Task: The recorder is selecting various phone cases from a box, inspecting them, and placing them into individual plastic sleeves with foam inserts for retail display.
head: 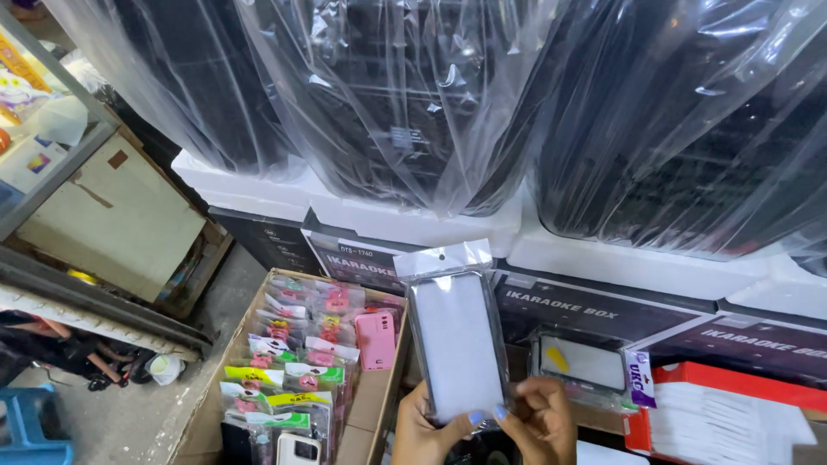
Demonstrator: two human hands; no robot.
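Held up at the bottom centre: a packaged phone case (457, 344), a tall rounded rectangle with a dark rim and a pale grey-white insert, sealed in a clear plastic sleeve with a white hang tab and punched hole at the top. Glossy, slightly tilted, top leaning left, face turned toward the camera.

Gripped from below by both hands. Left hand (422, 435) cupped under the lower left corner, thumb with a blue-painted nail pressed on the front near the bottom edge. Right hand (543, 422) closed around the lower right corner, fingers curled in, another blue nail touching the sleeve's bottom. Both grips tight on the case, nothing else in either hand (wrists cut off by the frame edge). Most of the case standing clear above the fingers, only its bottom strip covered.

Just left of the hands, an open cardboard box (379, 405) packed with rows of small packaged accessories, pink and green cards showing, a pink phone case (376, 340) upright among them. Right of the hands, another clear-packed case (581, 362) lying flat, beside a red-lidded box (732, 383). Behind, black printed cartons (594, 310) under white foam trays (413, 220), carrying large black units wrapped in clear plastic (388, 95). Far left, a blue stool (30, 430) on the concrete floor.
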